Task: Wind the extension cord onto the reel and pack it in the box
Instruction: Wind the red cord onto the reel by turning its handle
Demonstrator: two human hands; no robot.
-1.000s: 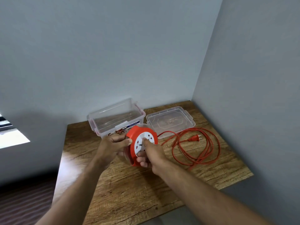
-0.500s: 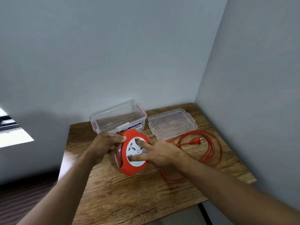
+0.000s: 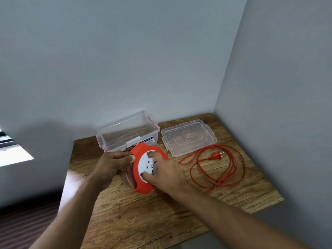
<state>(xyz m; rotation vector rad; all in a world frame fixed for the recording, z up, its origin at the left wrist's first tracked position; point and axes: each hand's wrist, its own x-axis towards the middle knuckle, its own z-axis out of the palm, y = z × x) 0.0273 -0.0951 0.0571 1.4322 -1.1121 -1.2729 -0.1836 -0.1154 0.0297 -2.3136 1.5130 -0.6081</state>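
Orange reel (image 3: 139,169) gripped by both hands (image 3: 111,168) (image 3: 166,174), mid-table (image 3: 143,221), clear of edges.

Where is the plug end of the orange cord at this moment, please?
In the head view the plug lies on the table to the right, inside the loose cord loops, just in front of the clear lid.

I see my left hand (image 3: 112,165) gripping the orange reel (image 3: 142,184) on the wooden table (image 3: 143,221), right hand (image 3: 166,174) pressed on its white face; loose cord (image 3: 218,169) lies beside the lid (image 3: 188,136)
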